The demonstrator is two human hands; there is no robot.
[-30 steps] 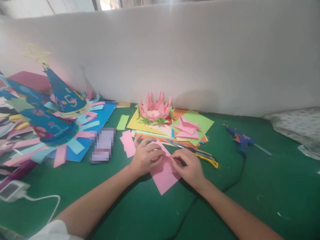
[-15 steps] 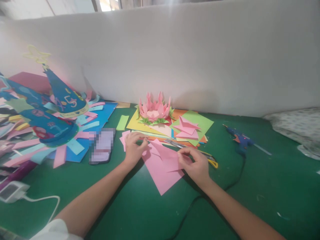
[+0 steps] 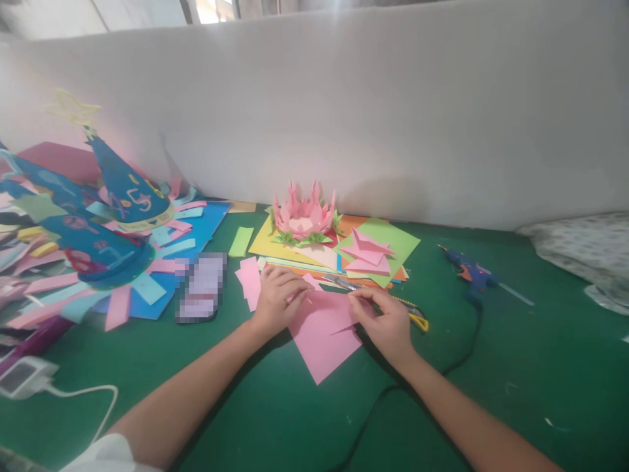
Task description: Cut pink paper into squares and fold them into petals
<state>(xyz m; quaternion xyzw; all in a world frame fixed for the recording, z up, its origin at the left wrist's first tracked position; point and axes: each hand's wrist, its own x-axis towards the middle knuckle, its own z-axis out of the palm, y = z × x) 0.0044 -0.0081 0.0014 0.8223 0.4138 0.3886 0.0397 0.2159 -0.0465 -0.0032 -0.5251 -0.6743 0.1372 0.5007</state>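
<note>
Pink paper (image 3: 322,351) lies in overlapping layers on the green tabletop (image 3: 275,419), one corner pointing to the near edge; whether it is one folded sheet or several, I cannot tell. The left hand (image 3: 282,298) rests over its left side with the fingers bent and touching it; whether they grasp it cannot be told. The right hand (image 3: 388,324) pinches the right side of an upper layer between thumb and fingers.

Just beyond the right hand, and partly hidden by it, are a silver tool (image 3: 343,283) and a yellow loop handle (image 3: 420,322); I cannot tell whether they belong together. Small pink strips (image 3: 249,282) lie beside the left hand.

Toward the far edge, a pink paper flower (image 3: 304,223) with green leaves stands on coloured sheets. Pink folded pieces (image 3: 368,252) lie on them to its right, and a green strip (image 3: 241,242) lies to its left.

Nearer the left edge are a blurred-out phone (image 3: 202,288), decorated blue cones (image 3: 105,255) with pink and pale-blue tabs, and a white device (image 3: 27,378) with a cable.

Toward the right edge lies a blue glue gun (image 3: 474,275), its black cord running to the near edge. Patterned cloth (image 3: 580,255) covers the far right corner.
</note>
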